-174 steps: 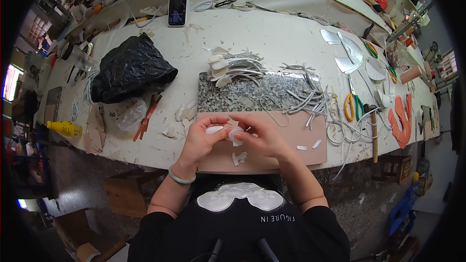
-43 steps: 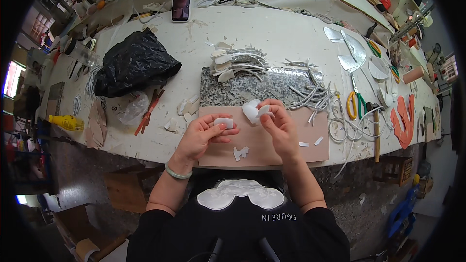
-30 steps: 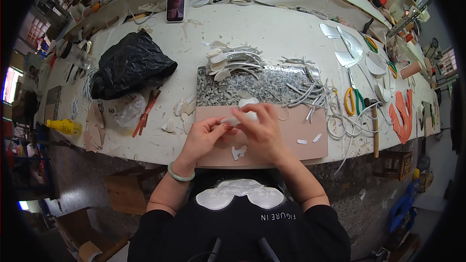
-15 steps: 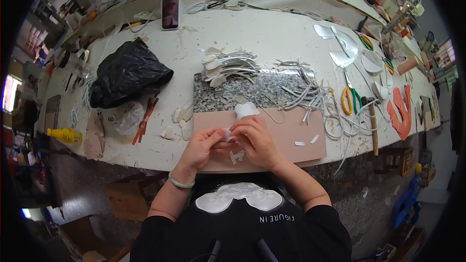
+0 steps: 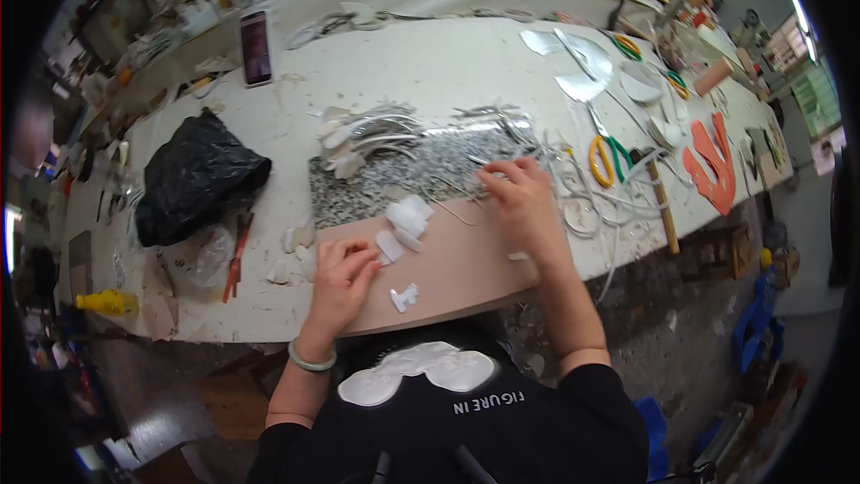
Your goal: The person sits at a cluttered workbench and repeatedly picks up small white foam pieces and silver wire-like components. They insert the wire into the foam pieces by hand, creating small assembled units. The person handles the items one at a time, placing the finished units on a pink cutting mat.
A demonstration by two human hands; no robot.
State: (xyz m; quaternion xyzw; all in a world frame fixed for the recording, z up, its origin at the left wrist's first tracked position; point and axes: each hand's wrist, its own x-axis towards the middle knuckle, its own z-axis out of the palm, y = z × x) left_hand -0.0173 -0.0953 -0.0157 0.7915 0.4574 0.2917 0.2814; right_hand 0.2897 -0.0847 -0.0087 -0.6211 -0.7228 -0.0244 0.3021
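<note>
My left hand (image 5: 343, 282) rests at the left of the beige board (image 5: 466, 260), its fingers closed on the edge of a small white piece (image 5: 389, 247). Touching or close beside that piece lie larger thin white pieces (image 5: 409, 218). An irregular white scrap (image 5: 404, 297) is nearer to me. My right hand (image 5: 524, 202) reaches over the far right of the board, above grey-white cords (image 5: 477, 159) on the speckled stone slab (image 5: 358, 193). Its fingers are bent and apart, partly covering the cords. A thin loose cord (image 5: 455, 204) lies left of its thumb.
On the slab's far left sits a bundle of cords with pale ends (image 5: 372, 134). A black plastic bag (image 5: 202, 179) and reddish strips (image 5: 238, 251) lie left. Scissors (image 5: 602, 161), a hammer (image 5: 663, 202) and coral-coloured cutouts (image 5: 712, 166) are right. A phone (image 5: 255, 49) stands behind.
My hands have parted. The right one has moved away to the far right over the cords; the left stays by the white pieces. The whole view has shifted and turned slightly.
</note>
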